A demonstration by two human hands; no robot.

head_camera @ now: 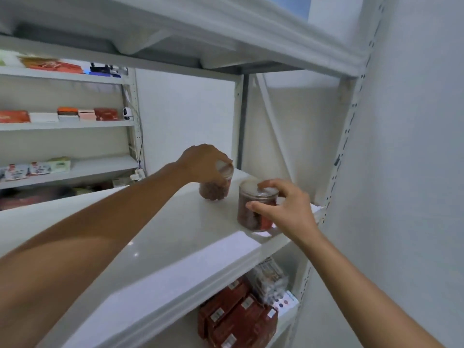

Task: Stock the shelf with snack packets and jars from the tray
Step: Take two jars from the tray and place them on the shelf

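Grips rear jar (214, 190) on the shelf (175, 234) by its lid with left hand (203, 163), front jar (253, 214) with right hand (285, 209), seemingly landing both above packets (238, 320) stocked below shelf, tray unseen.

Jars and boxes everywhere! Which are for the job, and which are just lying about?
Job: far jar in left hand, near jar in right hand, shelf under them.
Lying about: red packets below, boxes on far shelves, white camera.
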